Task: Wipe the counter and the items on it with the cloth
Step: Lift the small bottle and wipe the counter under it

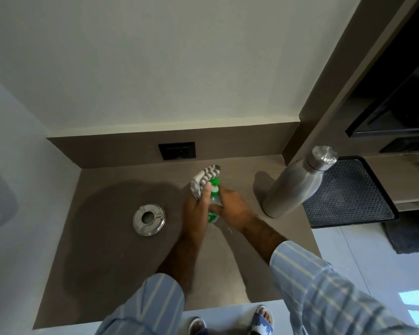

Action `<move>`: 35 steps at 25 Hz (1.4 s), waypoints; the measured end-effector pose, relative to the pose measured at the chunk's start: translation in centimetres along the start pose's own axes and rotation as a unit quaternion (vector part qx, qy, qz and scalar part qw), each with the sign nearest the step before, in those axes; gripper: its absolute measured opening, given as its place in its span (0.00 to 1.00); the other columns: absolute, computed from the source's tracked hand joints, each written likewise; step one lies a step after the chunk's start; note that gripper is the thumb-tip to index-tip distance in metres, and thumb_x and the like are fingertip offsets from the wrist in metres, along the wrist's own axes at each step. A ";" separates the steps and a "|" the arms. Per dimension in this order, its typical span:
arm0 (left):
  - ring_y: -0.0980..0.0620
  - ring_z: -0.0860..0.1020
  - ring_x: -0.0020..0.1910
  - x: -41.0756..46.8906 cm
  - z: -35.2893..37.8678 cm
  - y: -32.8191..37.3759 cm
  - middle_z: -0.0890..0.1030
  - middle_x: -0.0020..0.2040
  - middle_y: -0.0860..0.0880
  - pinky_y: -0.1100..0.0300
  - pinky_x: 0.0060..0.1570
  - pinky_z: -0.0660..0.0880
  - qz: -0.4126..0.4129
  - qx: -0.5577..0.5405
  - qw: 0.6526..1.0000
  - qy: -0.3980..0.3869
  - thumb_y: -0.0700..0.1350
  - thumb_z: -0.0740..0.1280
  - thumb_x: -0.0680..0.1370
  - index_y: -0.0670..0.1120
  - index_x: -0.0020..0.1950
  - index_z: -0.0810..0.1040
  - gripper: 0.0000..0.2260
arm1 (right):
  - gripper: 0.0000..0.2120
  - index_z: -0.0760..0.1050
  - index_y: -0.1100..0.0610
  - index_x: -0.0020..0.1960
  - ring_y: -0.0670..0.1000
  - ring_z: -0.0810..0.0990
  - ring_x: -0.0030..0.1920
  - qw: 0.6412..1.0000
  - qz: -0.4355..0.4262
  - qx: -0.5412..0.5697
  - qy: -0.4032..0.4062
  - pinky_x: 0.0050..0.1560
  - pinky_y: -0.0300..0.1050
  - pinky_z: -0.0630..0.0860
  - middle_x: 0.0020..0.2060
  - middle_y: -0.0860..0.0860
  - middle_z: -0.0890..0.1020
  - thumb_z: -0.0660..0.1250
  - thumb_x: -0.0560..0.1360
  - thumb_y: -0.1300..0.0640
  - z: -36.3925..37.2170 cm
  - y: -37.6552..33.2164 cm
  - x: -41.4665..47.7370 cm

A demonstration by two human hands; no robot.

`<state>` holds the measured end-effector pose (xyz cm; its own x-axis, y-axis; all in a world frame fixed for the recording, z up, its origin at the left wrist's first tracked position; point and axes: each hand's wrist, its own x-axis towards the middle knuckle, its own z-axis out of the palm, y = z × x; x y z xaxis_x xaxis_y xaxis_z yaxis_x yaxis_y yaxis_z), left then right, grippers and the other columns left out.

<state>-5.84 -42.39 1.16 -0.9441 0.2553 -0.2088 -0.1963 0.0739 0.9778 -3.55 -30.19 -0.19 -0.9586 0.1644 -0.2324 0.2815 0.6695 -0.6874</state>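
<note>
A clear plastic bottle [213, 201] with a green cap and green label stands upright at the middle of the brown counter [111, 262]. My right hand [232, 209] grips its body from the right. My left hand [196, 209] presses a grey-and-white striped cloth [203, 177] against the bottle's upper left side, near the cap. Part of the cloth sticks up above my fingers. The bottle's lower part is hidden between my hands.
A shiny metal ashtray [148, 219] sits left of my hands on a darker damp patch. A tall steel flask [298, 184] stands at the right. A black perforated tray [348, 192] lies behind it. A black socket plate [177, 150] is on the back wall.
</note>
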 end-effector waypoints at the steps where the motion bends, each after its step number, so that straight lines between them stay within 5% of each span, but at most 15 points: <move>1: 0.45 0.83 0.59 -0.1 0.2 0.2 0.85 0.59 0.46 0.45 0.60 0.79 0.028 0.027 0.999 -0.009 0.57 0.64 0.78 0.51 0.63 0.80 0.17 | 0.24 0.72 0.57 0.67 0.58 0.81 0.57 1.000 0.011 0.007 0.002 0.54 0.45 0.75 0.59 0.57 0.83 0.73 0.75 0.50 -0.6 -0.1 0.2; 4: 0.45 0.84 0.53 0.0 -0.9 -1.4 0.85 0.56 0.46 0.55 0.53 0.79 0.087 0.138 0.986 -0.033 0.49 0.64 0.78 0.52 0.65 0.78 0.16 | 0.25 0.70 0.56 0.70 0.57 0.80 0.60 0.996 0.064 0.036 0.054 0.64 0.53 0.76 0.61 0.57 0.81 0.72 0.76 0.53 -3.4 0.6 0.9; 8: 0.38 0.83 0.55 -0.1 -3.7 -7.0 0.84 0.56 0.40 0.49 0.55 0.78 0.015 0.330 0.940 0.091 0.42 0.65 0.80 0.44 0.64 0.78 0.13 | 0.26 0.72 0.52 0.69 0.50 0.77 0.59 0.992 0.058 0.053 0.099 0.64 0.51 0.75 0.61 0.53 0.80 0.73 0.74 0.47 -5.7 1.7 1.6; 12: 0.35 0.72 0.71 -3.4 -3.0 -13.7 0.75 0.72 0.38 0.38 0.71 0.65 0.075 0.597 0.798 0.022 0.48 0.64 0.76 0.44 0.73 0.74 0.25 | 0.27 0.70 0.53 0.70 0.50 0.77 0.61 0.992 0.042 0.057 0.107 0.65 0.49 0.75 0.63 0.53 0.79 0.72 0.75 0.45 -5.1 2.5 1.4; 13: 0.35 0.71 0.73 -3.1 -2.3 -14.1 0.73 0.74 0.38 0.37 0.71 0.63 0.079 0.611 0.788 0.016 0.50 0.64 0.75 0.45 0.74 0.72 0.27 | 0.28 0.69 0.54 0.71 0.49 0.76 0.61 0.991 0.042 0.064 0.114 0.65 0.48 0.74 0.64 0.54 0.79 0.71 0.76 0.46 -5.1 2.8 1.4; 17: 0.35 0.73 0.71 2.4 2.8 -12.4 0.76 0.71 0.38 0.36 0.71 0.65 0.074 0.600 0.796 0.034 0.51 0.71 0.76 0.45 0.70 0.76 0.24 | 0.25 0.67 0.57 0.73 0.52 0.76 0.64 0.986 0.037 0.078 0.140 0.68 0.51 0.74 0.65 0.55 0.77 0.69 0.79 0.51 -5.6 3.2 2.1; 21: 0.42 0.65 0.77 2.9 8.0 -12.5 0.74 0.74 0.45 0.42 0.78 0.52 0.162 0.620 0.753 -0.152 0.58 0.53 0.82 0.51 0.72 0.74 0.24 | 0.29 0.62 0.59 0.77 0.54 0.72 0.69 0.986 0.027 0.057 0.155 0.68 0.40 0.65 0.70 0.58 0.73 0.68 0.80 0.56 -5.6 3.3 2.4; 24: 0.46 0.66 0.77 1.6 7.3 -13.2 0.72 0.76 0.51 0.43 0.77 0.55 0.256 0.600 0.726 -0.218 0.58 0.57 0.79 0.56 0.74 0.71 0.24 | 0.29 0.62 0.59 0.77 0.54 0.72 0.70 0.989 0.027 0.047 0.138 0.70 0.43 0.66 0.70 0.57 0.73 0.68 0.80 0.55 -5.3 3.5 2.4; 27: 0.49 0.67 0.77 -0.2 2.9 -14.1 0.71 0.77 0.54 0.43 0.75 0.60 0.298 0.590 0.716 -0.226 0.55 0.65 0.76 0.59 0.75 0.70 0.25 | 0.29 0.62 0.58 0.77 0.55 0.73 0.70 0.991 0.038 0.053 0.114 0.68 0.43 0.65 0.70 0.58 0.74 0.69 0.79 0.55 -4.8 3.5 2.0; 33: 0.47 0.66 0.78 -3.4 -3.2 -13.1 0.70 0.77 0.53 0.40 0.75 0.60 0.178 0.615 0.760 -0.109 0.51 0.66 0.76 0.59 0.75 0.69 0.26 | 0.31 0.64 0.57 0.75 0.56 0.77 0.64 0.992 0.040 0.068 0.095 0.60 0.41 0.69 0.66 0.57 0.79 0.73 0.76 0.54 -3.8 3.9 -0.1; 35: 0.47 0.68 0.77 -7.5 -2.8 -13.9 0.72 0.76 0.52 0.39 0.73 0.62 0.207 0.592 0.760 -0.169 0.48 0.67 0.73 0.60 0.75 0.69 0.30 | 0.27 0.68 0.58 0.71 0.57 0.79 0.61 0.992 0.039 0.067 0.098 0.57 0.41 0.70 0.62 0.57 0.80 0.73 0.75 0.53 -3.7 3.7 -0.2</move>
<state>3.19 -48.06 -10.79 -0.6985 0.7116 -0.0762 0.6647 0.6846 0.2992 -2.46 -25.10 -0.14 -0.9198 0.3581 -0.1603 0.3461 0.5482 -0.7614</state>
